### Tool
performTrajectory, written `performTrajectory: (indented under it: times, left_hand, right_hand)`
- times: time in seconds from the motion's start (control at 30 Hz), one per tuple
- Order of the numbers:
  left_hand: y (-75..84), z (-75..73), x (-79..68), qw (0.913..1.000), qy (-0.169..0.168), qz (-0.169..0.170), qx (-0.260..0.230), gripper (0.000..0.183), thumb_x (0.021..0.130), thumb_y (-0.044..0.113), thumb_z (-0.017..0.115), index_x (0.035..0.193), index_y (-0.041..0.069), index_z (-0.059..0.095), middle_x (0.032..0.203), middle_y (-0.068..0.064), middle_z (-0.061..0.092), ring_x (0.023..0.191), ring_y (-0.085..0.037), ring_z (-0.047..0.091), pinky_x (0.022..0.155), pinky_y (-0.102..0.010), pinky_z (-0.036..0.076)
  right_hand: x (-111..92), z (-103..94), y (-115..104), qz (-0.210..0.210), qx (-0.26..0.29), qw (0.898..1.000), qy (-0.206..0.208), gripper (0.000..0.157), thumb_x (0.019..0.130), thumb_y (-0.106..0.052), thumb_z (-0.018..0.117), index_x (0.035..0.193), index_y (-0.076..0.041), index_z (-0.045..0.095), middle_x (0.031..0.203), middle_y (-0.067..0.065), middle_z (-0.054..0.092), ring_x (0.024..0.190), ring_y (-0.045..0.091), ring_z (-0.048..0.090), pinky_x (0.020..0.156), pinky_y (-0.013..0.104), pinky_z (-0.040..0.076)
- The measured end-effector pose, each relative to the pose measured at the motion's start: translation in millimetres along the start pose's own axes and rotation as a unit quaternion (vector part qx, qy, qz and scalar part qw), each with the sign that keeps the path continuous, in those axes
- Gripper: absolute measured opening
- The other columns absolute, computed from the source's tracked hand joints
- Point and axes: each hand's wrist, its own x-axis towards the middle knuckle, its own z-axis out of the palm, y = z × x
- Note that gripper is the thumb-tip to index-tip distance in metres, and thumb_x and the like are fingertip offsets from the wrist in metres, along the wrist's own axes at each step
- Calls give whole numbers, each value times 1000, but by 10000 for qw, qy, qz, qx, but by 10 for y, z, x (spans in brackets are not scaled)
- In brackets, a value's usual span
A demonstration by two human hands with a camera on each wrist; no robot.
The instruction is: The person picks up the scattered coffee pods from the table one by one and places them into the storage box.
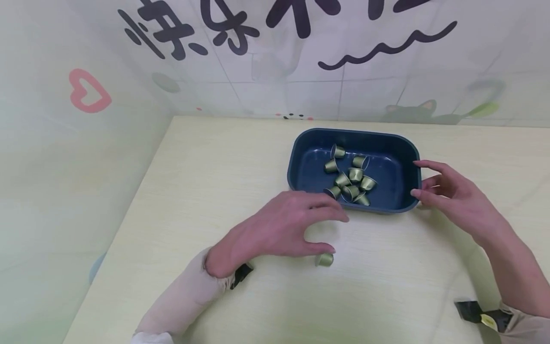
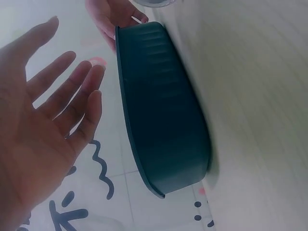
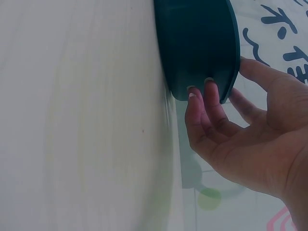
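A dark blue plastic container (image 1: pixel 307 162) stands on the table, with several green coffee capsules (image 1: pixel 355 175) lying on its floor, mostly toward the near side. My right hand (image 1: pixel 464 200) grips the container's right end; in the right wrist view the thumb is at the rim and the fingers (image 3: pixel 214 108) bend against the outer wall. Over the near left edge hovers my left hand (image 1: pixel 288 224), fingers spread and palm bare in the left wrist view. One more capsule (image 1: pixel 325 259) lies on the table just below the left thumb in the head view.
The pale wooden table (image 1: pixel 215 157) meets a wall (image 1: pixel 275 95) with dark lettering at the back. On the left side, another wall carries a pink heart (image 1: pixel 89 91). Black straps (image 1: pixel 483 315) sit at both wrists.
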Motion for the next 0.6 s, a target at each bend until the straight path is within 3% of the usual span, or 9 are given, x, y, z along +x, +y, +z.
performTrajectory:
  times: [0.33,0.6]
  left_hand:
    - [56,59,-67,9999,-56,67,129,51,81,46,81,124,22,68,129,6,63,113,-9,61,91,-24,49]
    - [81,114,-110,9989,-469,-80,18,40,82,45,79,116,24,72,125,8,66,112,-5,62,91,-22,50]
  right_hand:
    - [8,1,-3,0,7,10000,14,58,97,-13,65,149,-25,43,99,-3,58,85,6,60,71,16,49]
    - [1,3,-5,-32,3,10000,1,58,98,-12,65,150,-24,42,100,-2,57,85,8,61,71,17,50]
